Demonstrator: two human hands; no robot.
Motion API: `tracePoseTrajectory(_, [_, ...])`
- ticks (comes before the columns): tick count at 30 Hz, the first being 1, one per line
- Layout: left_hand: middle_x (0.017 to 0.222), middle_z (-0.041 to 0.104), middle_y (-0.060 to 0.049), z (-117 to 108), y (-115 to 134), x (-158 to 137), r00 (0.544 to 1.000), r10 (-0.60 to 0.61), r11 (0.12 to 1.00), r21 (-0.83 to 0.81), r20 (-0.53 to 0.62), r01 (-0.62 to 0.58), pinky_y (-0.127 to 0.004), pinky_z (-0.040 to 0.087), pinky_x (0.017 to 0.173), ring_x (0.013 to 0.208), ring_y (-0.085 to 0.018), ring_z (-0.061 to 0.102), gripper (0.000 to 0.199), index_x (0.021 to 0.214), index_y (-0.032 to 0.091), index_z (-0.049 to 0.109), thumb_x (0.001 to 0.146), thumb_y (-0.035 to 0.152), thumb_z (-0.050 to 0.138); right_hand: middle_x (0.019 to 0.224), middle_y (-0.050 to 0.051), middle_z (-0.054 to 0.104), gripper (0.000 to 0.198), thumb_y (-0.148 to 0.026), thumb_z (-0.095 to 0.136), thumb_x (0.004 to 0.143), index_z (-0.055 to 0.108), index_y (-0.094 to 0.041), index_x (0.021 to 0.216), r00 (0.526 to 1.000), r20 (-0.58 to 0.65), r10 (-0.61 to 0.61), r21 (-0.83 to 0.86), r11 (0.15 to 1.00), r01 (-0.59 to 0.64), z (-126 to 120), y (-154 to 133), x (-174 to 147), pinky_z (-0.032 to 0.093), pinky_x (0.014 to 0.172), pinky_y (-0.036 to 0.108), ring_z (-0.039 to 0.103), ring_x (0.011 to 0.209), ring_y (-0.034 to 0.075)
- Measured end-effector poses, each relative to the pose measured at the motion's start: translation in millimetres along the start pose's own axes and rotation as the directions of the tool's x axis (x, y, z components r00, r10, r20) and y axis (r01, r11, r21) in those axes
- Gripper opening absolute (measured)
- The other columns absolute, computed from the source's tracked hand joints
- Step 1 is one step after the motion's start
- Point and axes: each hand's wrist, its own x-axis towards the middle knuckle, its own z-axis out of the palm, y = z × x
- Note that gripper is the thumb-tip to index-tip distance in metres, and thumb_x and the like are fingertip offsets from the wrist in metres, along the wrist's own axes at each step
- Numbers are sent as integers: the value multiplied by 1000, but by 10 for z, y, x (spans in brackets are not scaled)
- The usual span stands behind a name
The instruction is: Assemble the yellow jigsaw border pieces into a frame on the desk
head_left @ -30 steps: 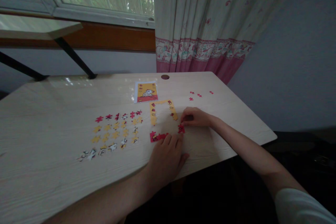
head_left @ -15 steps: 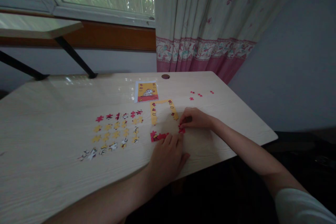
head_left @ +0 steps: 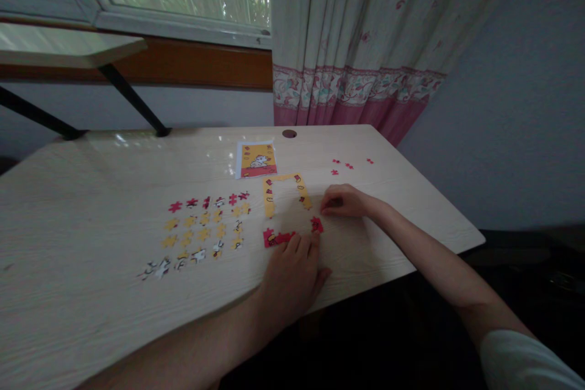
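My left hand point(head_left: 292, 271) lies with its fingers stretched out over the red bottom strip of the jigsaw puzzle point(head_left: 269, 239), its fingertips on the pieces and covering part of them. Just beyond those fingers, at the lower right corner of the puzzle, lies a red jigsaw piece point(head_left: 316, 225). My right hand point(head_left: 345, 201) is just above and right of that piece, fingers curled together with no piece showing in them. The yellow border point(head_left: 269, 201) of the puzzle runs along the left, top and right, around bare tabletop.
Loose jigsaw pieces point(head_left: 187, 221) in red, yellow and white lie in rows on the left. Several small red pieces point(head_left: 349, 166) are scattered at the back right. A printed picture card point(head_left: 256, 160) lies behind the puzzle. A raised shelf point(head_left: 68, 49) stands at the back left.
My right hand has let go of the red corner piece and moved slightly right and away from it. My left hand has stayed on the bottom strip.
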Motion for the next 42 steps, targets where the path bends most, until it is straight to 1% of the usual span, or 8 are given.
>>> tracePoseTrajectory(11, [111,60,-16,-3,2,-2,1000,-4,1000,25,-2,4,-43,47,83,103,-30,53,54,132,7,45,89,40,48,72,2,63,18,-34,67,78,69,-16,80,999,42,-19,-15,1000,20,75,-80,41,43,63,24,54,66,11])
tracePoseTrajectory(20, [110,60,-16,11,-1,-11,1000,10,999,47,-19,-9,-43,46,85,104,-30,53,53,131,6,46,89,39,49,72,2,63,19,-34,67,78,68,-15,79,999,41,4,-8,1000,-4,77,-120,45,42,62,23,54,65,10])
tracePoseTrajectory(28, [112,60,-18,-11,1,2,1000,15,1000,19,-8,-15,-44,46,84,103,-31,54,53,130,5,47,88,38,49,69,2,61,20,-34,65,79,67,-15,80,998,48,-33,-4,999,34,77,-94,45,41,62,24,52,63,10])
tracePoseTrajectory(32, [112,60,-17,-1,1,-2,1000,15,1000,24,-2,-15,-43,46,84,103,-30,54,51,129,6,48,89,37,48,67,1,59,24,-37,62,80,67,-14,80,998,36,45,90,995,-48,20,-33,14,38,54,22,48,58,9])
tracePoseTrajectory(34, [113,60,-16,-3,2,-6,1000,10,1000,25,0,-10,-42,46,84,103,-29,55,49,128,8,48,89,36,48,64,1,58,26,-39,60,80,66,-14,78,993,-21,120,134,984,-116,-58,53,-22,37,53,22,46,57,9])
tracePoseTrajectory(36, [114,60,-16,-10,3,-9,1000,7,1000,23,11,-7,-42,46,85,103,-29,54,49,129,8,48,89,36,49,64,1,57,28,-40,58,80,66,-14,77,969,-130,210,138,972,-192,-168,184,-76,37,55,22,47,58,10])
tracePoseTrajectory(39, [116,60,-16,-13,0,-11,1000,14,1000,19,20,-14,-42,46,86,105,-30,53,49,129,7,48,89,36,50,63,0,56,30,-41,57,80,67,-13,81,887,-325,327,65,944,-324,-352,425,-178,34,54,23,45,56,10])
tracePoseTrajectory(42, [117,59,-17,-1,-5,-16,1000,25,999,20,8,-25,-43,45,86,105,-30,53,49,128,6,49,89,36,49,65,3,59,30,-40,57,80,69,-12,82,829,-435,352,-80,902,-425,-476,614,-257,35,56,25,47,58,12])
